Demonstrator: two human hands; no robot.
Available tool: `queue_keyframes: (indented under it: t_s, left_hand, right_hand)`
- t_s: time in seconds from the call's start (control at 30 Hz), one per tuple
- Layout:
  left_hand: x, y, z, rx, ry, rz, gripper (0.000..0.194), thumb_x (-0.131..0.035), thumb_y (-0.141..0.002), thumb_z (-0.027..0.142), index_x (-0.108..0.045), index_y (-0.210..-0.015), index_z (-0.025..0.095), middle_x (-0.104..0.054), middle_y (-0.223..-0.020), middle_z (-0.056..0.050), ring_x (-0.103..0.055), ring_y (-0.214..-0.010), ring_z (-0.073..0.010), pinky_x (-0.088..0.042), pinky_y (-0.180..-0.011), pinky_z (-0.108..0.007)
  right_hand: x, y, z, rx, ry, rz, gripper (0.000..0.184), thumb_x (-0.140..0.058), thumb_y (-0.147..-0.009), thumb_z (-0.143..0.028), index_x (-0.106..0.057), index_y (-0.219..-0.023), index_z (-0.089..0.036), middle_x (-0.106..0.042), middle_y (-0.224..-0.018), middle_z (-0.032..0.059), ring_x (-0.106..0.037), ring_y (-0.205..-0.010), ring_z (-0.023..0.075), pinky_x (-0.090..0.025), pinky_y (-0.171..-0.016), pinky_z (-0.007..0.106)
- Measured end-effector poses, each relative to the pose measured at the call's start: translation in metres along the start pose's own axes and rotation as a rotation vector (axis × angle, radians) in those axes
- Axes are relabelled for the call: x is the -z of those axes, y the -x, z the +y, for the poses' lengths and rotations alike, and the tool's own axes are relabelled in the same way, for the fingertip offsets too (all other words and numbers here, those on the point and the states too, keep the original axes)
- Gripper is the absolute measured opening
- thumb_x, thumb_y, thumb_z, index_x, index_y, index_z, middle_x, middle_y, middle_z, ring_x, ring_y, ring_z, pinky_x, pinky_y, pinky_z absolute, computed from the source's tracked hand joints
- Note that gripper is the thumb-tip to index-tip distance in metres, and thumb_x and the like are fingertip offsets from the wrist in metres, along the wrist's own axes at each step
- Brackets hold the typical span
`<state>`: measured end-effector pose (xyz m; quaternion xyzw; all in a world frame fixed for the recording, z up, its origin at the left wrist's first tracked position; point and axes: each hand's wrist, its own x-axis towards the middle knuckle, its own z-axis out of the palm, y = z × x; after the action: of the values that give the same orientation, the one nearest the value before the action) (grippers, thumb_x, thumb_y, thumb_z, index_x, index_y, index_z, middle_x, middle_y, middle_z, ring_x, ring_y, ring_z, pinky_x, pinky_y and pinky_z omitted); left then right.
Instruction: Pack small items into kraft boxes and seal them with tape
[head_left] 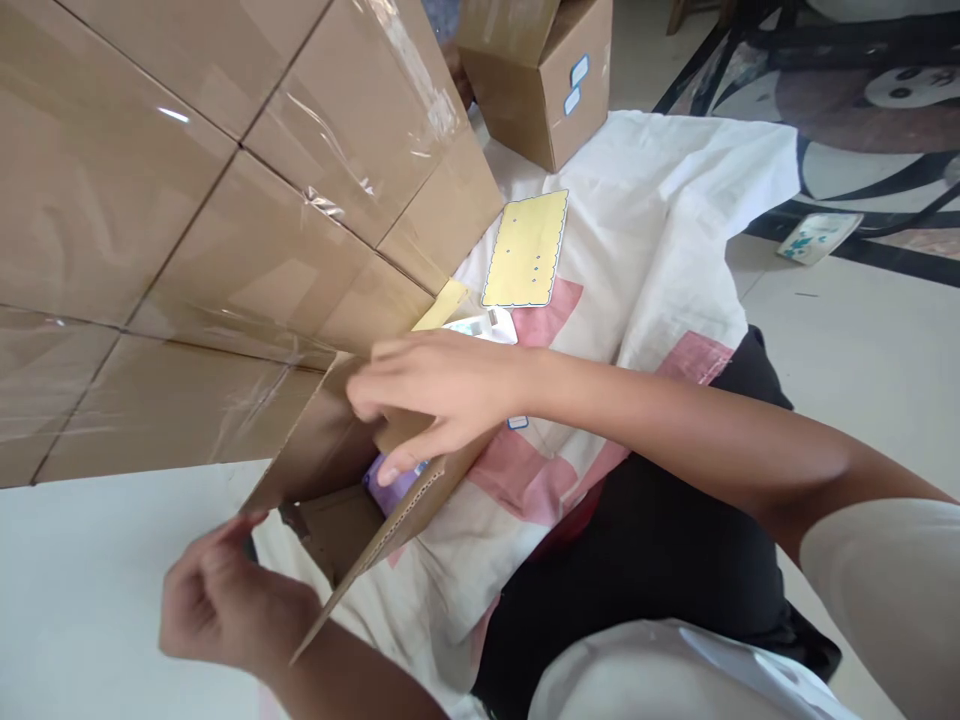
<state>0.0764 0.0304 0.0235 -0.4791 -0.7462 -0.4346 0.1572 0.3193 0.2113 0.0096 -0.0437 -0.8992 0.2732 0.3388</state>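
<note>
A small open cardboard box (337,520) lies tilted on the cloth in front of me, flaps spread. My right hand (439,390) reaches across from the right. Its fingers curl over the near flap (405,510), and its thumb touches a purple item (394,487) inside the box. My left hand (225,600) is at the lower left with its fingers curled in. The fingertips sit at the corner of the box's left flap (300,450). What they hold, if anything, is hidden.
A tall stack of taped cardboard boxes (187,220) fills the upper left. Another box (547,90) with blue-edged labels stands at the back. A yellow label sheet (525,250) lies on the white and pink cloth (660,230). A small printed packet (817,236) lies on the floor, right.
</note>
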Motion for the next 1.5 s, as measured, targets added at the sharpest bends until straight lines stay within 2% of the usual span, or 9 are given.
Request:
queue_keyframes:
  t_s: [0.1,0.33,0.5,0.6,0.8,0.9,1.1,1.3,1.5]
  left_hand:
    - [-0.013,0.035,-0.039,0.183,0.125,-0.151,0.077,0.009,-0.096,0.040,-0.056,-0.131,0.020,-0.070,-0.117,-0.013,-0.069,-0.116,-0.0322,-0.054,-0.106,-0.060]
    - [-0.029,0.071,-0.043,0.197,0.079,-0.087,0.101,0.038,-0.080,0.041,-0.023,-0.159,0.019,-0.057,-0.149,-0.016,-0.051,-0.143,-0.0327,-0.047,-0.113,-0.061]
    - [-0.023,0.063,-0.055,0.074,0.114,-0.217,0.084,0.005,-0.088,0.068,-0.005,-0.162,0.031,-0.024,-0.173,-0.003,-0.035,-0.156,-0.0305,-0.037,-0.125,-0.054]
    - [-0.021,0.060,-0.055,0.111,0.152,-0.276,0.071,-0.021,-0.093,0.057,0.005,-0.158,0.049,-0.024,-0.173,0.010,-0.032,-0.157,-0.0239,-0.037,-0.127,-0.050]
    - [-0.025,0.058,-0.043,0.333,0.229,-0.292,0.072,-0.019,-0.086,0.049,0.005,-0.151,0.068,0.003,-0.168,0.036,-0.010,-0.162,-0.0179,-0.037,-0.127,-0.051]
    - [-0.025,0.056,-0.040,0.288,0.297,-0.357,0.067,-0.017,-0.087,0.047,0.001,-0.146,0.075,-0.007,-0.165,0.040,-0.014,-0.162,-0.0179,-0.044,-0.122,-0.053]
    - [-0.030,0.055,-0.041,0.136,0.294,-0.252,0.062,-0.023,-0.089,0.037,-0.031,-0.146,0.058,-0.029,-0.168,0.022,-0.028,-0.159,-0.0255,-0.038,-0.127,-0.057]
    - [-0.021,0.048,-0.045,-0.026,0.245,-0.139,0.019,-0.043,-0.089,0.033,-0.059,-0.094,0.024,-0.064,-0.141,-0.005,-0.047,-0.147,-0.0320,-0.033,-0.128,-0.058]
    - [0.013,0.043,-0.003,-0.268,-0.323,-0.550,0.063,-0.053,-0.098,0.049,-0.043,-0.155,0.024,-0.051,-0.151,-0.018,-0.044,-0.148,-0.0336,-0.036,-0.123,-0.056]
  right_hand:
    - [-0.011,-0.002,0.001,-0.056,-0.061,-0.111,0.054,-0.051,-0.101,-0.065,-0.063,-0.079,-0.017,-0.061,-0.083,0.0071,-0.057,-0.089,0.0212,-0.039,-0.075,0.031]
    - [-0.021,-0.002,0.013,-0.081,-0.354,-0.047,0.059,-0.036,-0.107,-0.063,-0.062,-0.079,-0.017,-0.063,-0.084,0.0048,-0.059,-0.081,0.0167,-0.042,-0.077,0.030]
    - [-0.019,0.000,0.020,-0.079,-0.442,-0.037,0.045,-0.037,-0.109,-0.057,-0.061,-0.107,-0.019,-0.066,-0.109,0.0068,-0.062,-0.101,0.0189,-0.047,-0.087,0.031]
    - [-0.025,0.000,0.024,-0.053,-0.443,0.000,0.040,-0.037,-0.110,-0.049,-0.053,-0.129,-0.018,-0.062,-0.130,0.0115,-0.059,-0.116,0.0207,-0.047,-0.099,0.034]
    - [-0.046,-0.004,0.024,-0.112,-0.235,0.230,0.071,-0.059,-0.089,-0.014,-0.030,-0.153,-0.008,-0.037,-0.158,0.0204,-0.033,-0.145,0.0276,-0.031,-0.124,0.043]
    - [-0.047,-0.004,0.020,-0.105,-0.243,0.211,0.079,-0.055,-0.087,-0.009,-0.023,-0.159,-0.012,-0.038,-0.161,0.0154,-0.036,-0.143,0.0245,-0.033,-0.123,0.039]
    - [-0.032,-0.002,0.016,0.074,0.054,0.111,0.021,-0.048,-0.100,-0.017,-0.062,-0.115,-0.016,-0.066,-0.123,0.0097,-0.047,-0.129,0.0258,-0.039,-0.110,0.040]
    - [-0.024,-0.006,0.014,0.051,0.224,-0.028,0.018,-0.053,-0.099,-0.024,-0.064,-0.087,-0.017,-0.068,-0.096,0.0078,-0.058,-0.108,0.0263,-0.042,-0.077,0.037]
    - [-0.022,-0.003,0.015,0.039,0.095,-0.070,0.025,-0.063,-0.097,-0.041,-0.064,-0.095,-0.016,-0.070,-0.113,0.0122,-0.057,-0.120,0.0276,-0.046,-0.082,0.036]
